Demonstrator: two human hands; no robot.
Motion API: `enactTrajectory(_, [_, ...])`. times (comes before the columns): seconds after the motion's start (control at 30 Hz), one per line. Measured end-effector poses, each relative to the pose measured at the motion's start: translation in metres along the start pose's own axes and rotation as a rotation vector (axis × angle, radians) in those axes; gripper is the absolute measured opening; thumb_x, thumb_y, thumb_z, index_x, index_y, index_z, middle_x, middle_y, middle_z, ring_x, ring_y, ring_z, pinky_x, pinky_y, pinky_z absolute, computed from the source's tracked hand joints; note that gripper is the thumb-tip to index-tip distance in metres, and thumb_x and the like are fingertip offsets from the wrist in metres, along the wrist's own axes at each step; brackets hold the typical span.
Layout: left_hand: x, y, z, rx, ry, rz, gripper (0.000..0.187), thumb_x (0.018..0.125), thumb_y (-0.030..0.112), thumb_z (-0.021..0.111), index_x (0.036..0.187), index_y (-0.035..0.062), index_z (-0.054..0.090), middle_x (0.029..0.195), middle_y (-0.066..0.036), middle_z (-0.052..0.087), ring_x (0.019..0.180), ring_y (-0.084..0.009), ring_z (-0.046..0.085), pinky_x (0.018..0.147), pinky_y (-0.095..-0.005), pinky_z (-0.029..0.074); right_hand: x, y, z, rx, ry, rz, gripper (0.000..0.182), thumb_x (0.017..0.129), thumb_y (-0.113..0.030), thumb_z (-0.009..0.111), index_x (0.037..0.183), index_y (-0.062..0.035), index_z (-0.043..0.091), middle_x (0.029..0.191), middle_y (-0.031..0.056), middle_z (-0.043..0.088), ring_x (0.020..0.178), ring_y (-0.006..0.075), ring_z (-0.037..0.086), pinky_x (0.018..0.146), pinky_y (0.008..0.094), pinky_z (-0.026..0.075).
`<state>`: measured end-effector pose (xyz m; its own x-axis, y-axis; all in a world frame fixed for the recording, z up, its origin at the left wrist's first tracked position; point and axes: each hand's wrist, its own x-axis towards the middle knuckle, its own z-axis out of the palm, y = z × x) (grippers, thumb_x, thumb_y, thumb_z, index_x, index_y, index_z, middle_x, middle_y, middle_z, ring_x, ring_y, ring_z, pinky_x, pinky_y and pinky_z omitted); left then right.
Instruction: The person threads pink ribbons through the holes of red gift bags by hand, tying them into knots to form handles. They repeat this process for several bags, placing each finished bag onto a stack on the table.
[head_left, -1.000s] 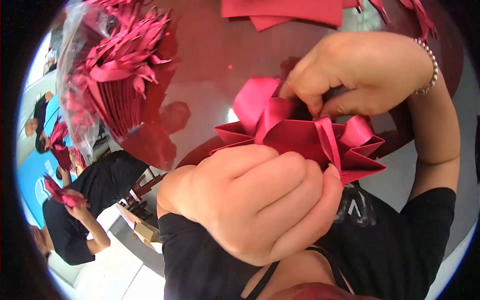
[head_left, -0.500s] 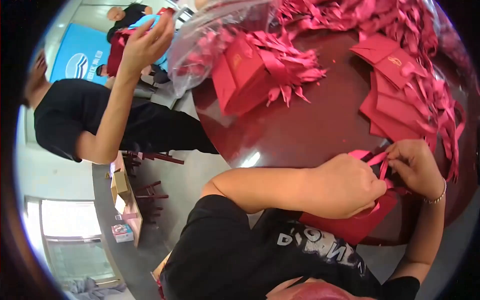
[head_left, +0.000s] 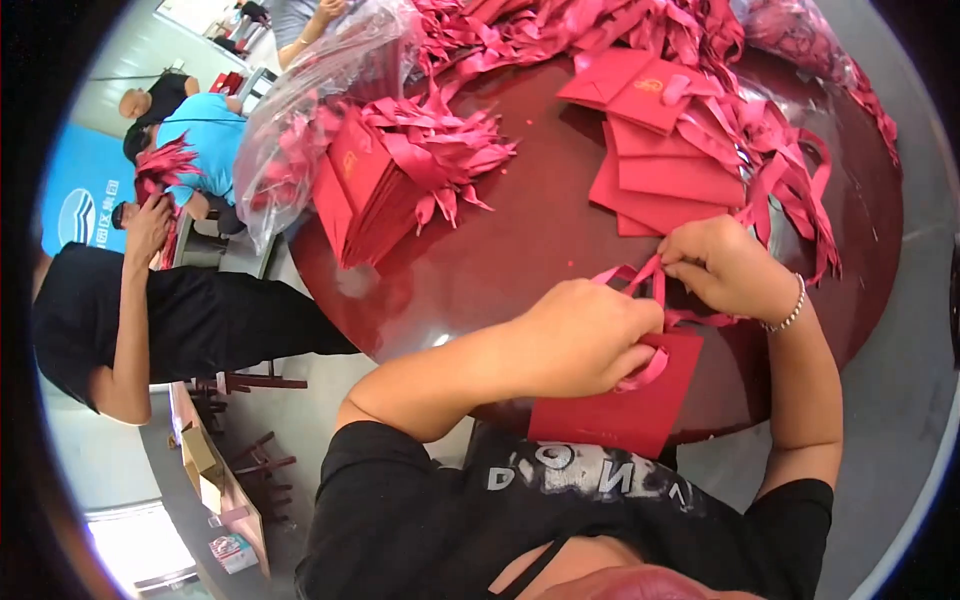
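Note:
A red paper gift bag (head_left: 620,405) lies at the table's near edge, below my hands. My left hand (head_left: 590,335) is closed over the bag's pink-red ribbon (head_left: 655,285), and a loop of it hangs below the fingers. My right hand (head_left: 725,265) pinches the ribbon between thumb and fingertips, just right of the left hand. Between the two hands the ribbon stretches in a short upright strand. Where it joins the bag is partly hidden by my left hand.
On the round dark-red table (head_left: 500,270), a stack of red bags (head_left: 365,190) stands left and more bags (head_left: 660,150) lie fanned right. Ribbons crowd the far edge. A clear plastic bag (head_left: 270,140) overhangs the left. A person in black (head_left: 90,320) stands left.
My view has swung, so the table and bags sit further left in the picture. Both hands keep hold of the ribbon. The neighbouring person's raised arm has lowered, with red ribbons near the hand.

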<state>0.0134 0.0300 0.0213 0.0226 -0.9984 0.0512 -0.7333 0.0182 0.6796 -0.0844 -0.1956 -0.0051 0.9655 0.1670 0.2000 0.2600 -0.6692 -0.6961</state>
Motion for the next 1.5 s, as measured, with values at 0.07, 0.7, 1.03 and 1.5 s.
enactTrajectory(0.07, [0.0, 0.004, -0.006, -0.043, -0.025, -0.029, 0.012, 0.088, 0.017, 0.07, 0.093, 0.0055, 0.067, 0.082, -0.017, 0.069, 0.076, -0.0359, 0.069, 0.073, -0.0431, 0.055, -0.002, 0.003, 0.003, 0.033, 0.048, -0.039, 0.007, 0.083, -0.005, 0.066, 0.084, 0.0018, 0.064, 0.081, 0.0212, 0.064, 0.078, 0.0413, 0.063, 0.072, 0.0456, 0.051])
enactTrajectory(0.7, [0.0, 0.024, -0.012, -0.508, -0.048, -0.386, 0.014, 0.091, -0.001, 0.07, 0.104, -0.0059, 0.07, 0.092, -0.003, 0.073, 0.085, -0.0058, 0.065, 0.076, -0.0203, 0.05, 0.001, 0.005, -0.011, 0.173, -0.008, 0.265, 0.007, 0.091, -0.003, 0.063, 0.089, 0.0033, 0.064, 0.068, 0.0114, 0.067, 0.059, 0.0173, 0.068, 0.057, 0.0314, 0.052])
enactTrajectory(1.03, [0.003, 0.013, -0.013, -0.374, 0.148, -0.354, 0.009, 0.09, 0.002, 0.074, 0.097, -0.0028, 0.07, 0.086, -0.003, 0.074, 0.079, -0.0045, 0.066, 0.069, -0.0203, 0.052, -0.006, 0.034, -0.012, 0.291, 0.294, 0.301, 0.006, 0.099, -0.007, 0.059, 0.101, -0.0032, 0.064, 0.072, -0.0003, 0.062, 0.061, 0.0076, 0.062, 0.056, 0.0229, 0.047])
enactTrajectory(1.5, [0.017, -0.055, -0.024, -0.955, 0.507, -0.286, 0.017, 0.1, 0.014, 0.065, 0.107, -0.0003, 0.07, 0.096, -0.004, 0.074, 0.084, -0.0071, 0.068, 0.078, -0.0224, 0.055, -0.002, -0.009, -0.025, 0.558, 0.041, 0.408, 0.03, 0.1, -0.025, 0.067, 0.108, 0.003, 0.07, 0.09, -0.003, 0.071, 0.075, 0.0019, 0.061, 0.066, 0.021, 0.049])
